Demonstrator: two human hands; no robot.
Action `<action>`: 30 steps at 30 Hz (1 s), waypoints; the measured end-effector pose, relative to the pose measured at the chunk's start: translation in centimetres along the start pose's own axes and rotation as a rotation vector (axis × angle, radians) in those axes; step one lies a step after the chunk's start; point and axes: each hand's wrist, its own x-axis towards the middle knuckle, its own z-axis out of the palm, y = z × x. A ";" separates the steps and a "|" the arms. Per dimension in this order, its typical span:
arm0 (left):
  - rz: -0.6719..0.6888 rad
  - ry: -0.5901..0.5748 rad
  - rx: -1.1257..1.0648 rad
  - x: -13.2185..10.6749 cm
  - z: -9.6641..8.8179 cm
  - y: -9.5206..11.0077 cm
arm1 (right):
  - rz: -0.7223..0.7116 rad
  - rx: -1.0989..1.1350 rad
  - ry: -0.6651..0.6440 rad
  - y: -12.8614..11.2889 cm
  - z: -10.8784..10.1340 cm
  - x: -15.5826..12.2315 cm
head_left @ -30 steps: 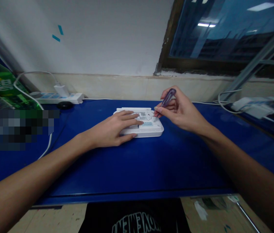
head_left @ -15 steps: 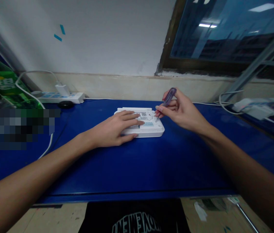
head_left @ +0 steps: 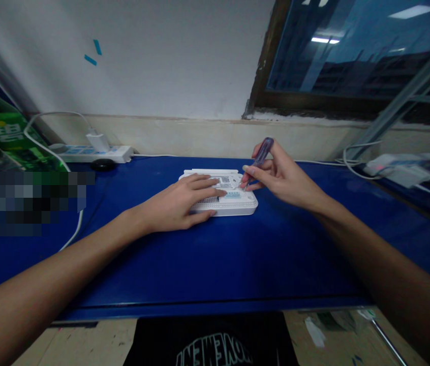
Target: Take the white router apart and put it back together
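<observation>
A white plastic device (head_left: 238, 205) with vent holes and printed labels, like a router, lies flat on the blue table. My left hand (head_left: 184, 202) rests across its left part, fingers spread and pressing on the top. In my right hand (head_left: 276, 170) is a screwdriver (head_left: 264, 151) with a translucent purple handle, gripped between thumb and fingers. The tool leans, its handle up and its thin shaft pointing down at the right part of the device. Whether its tip sits in a screw is too small to tell.
At the back left stand a power strip (head_left: 123, 153) with a white charger (head_left: 98, 141) and a black round object (head_left: 102, 164). A white cable (head_left: 81, 223) runs down past a green package (head_left: 9, 137). White adapters (head_left: 401, 170) lie at the right by the wall.
The screwdriver and my right hand have shifted slightly left, and the handle stands a bit more upright. My left hand and the white device stay where they were.
</observation>
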 end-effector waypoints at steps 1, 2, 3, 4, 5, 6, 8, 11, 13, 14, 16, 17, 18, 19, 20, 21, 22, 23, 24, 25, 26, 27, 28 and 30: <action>0.001 -0.002 0.004 0.0 0.0 0.0 | 0.002 0.006 -0.003 0.1 -0.1 0.0; 0.003 -0.004 0.008 0.0 0.0 0.0 | 0.004 0.008 -0.006 0.2 -0.1 0.1; 0.005 -0.003 0.010 0.0 0.0 0.0 | 0.007 0.006 -0.007 0.3 -0.2 0.1; 0.006 -0.002 0.011 0.1 0.0 0.0 | 0.010 0.003 -0.005 0.3 -0.2 0.1; 0.007 0.001 0.010 0.1 0.0 0.0 | 0.015 -0.002 -0.002 0.3 -0.2 0.1; 0.006 0.003 0.009 0.1 0.0 0.0 | 0.024 -0.005 0.000 0.3 -0.2 0.1; 0.005 0.005 0.007 0.0 0.0 0.0 | 0.047 0.003 0.007 0.1 -0.2 0.0; 0.004 0.001 0.010 0.0 0.0 0.0 | 0.077 0.048 0.013 -0.5 -0.4 -0.1; 0.003 0.002 0.009 0.0 0.0 0.0 | 0.104 0.075 -0.008 -0.9 -0.6 -0.2; 0.003 0.003 0.006 0.0 0.0 -0.1 | 0.122 0.082 -0.035 -1.1 -0.7 -0.3; 0.006 0.008 0.001 0.0 0.0 -0.1 | 0.152 0.082 -0.094 -1.2 -0.9 -0.4; 0.008 0.010 -0.002 0.0 0.0 -0.1 | 0.156 0.066 -0.110 -1.2 -0.9 -0.4; 0.011 0.012 -0.005 0.0 0.0 -0.1 | 0.144 0.032 -0.113 -1.2 -1.0 -0.5; 0.011 0.014 -0.005 0.0 0.0 -0.1 | 0.118 -0.020 -0.107 -1.1 -1.1 -0.5; 0.012 0.013 -0.005 0.0 0.0 0.0 | 0.083 -0.083 -0.100 -1.1 -1.2 -0.5; 0.012 0.011 -0.004 0.0 0.0 0.0 | 0.047 -0.145 -0.095 -1.1 -1.4 -0.4; 0.011 0.008 -0.001 0.0 0.0 0.0 | 0.016 -0.195 -0.092 -1.1 -1.5 -0.4; 0.010 0.005 0.001 0.0 0.0 0.0 | -0.008 -0.227 -0.089 -1.2 -1.7 -0.4; 0.007 0.004 0.003 0.0 0.0 0.0 | -0.025 -0.238 -0.082 -1.3 -1.8 -0.4; 0.005 0.002 0.002 0.0 0.0 0.0 | -0.040 -0.238 -0.068 -1.4 -2.0 -0.4; 0.003 0.001 0.000 0.0 0.0 0.0 | -0.056 -0.238 -0.053 -1.6 -2.0 -0.4; 0.002 -0.001 -0.001 0.0 0.0 0.0 | -0.075 -0.248 -0.039 -1.9 -2.1 -0.4; 0.002 -0.002 -0.001 0.0 0.0 0.0 | -0.095 -0.277 -0.025 -2.1 -2.1 -0.5; 0.001 -0.003 -0.001 0.0 0.0 0.0 | -0.138 -0.384 0.003 -2.6 -1.9 -0.6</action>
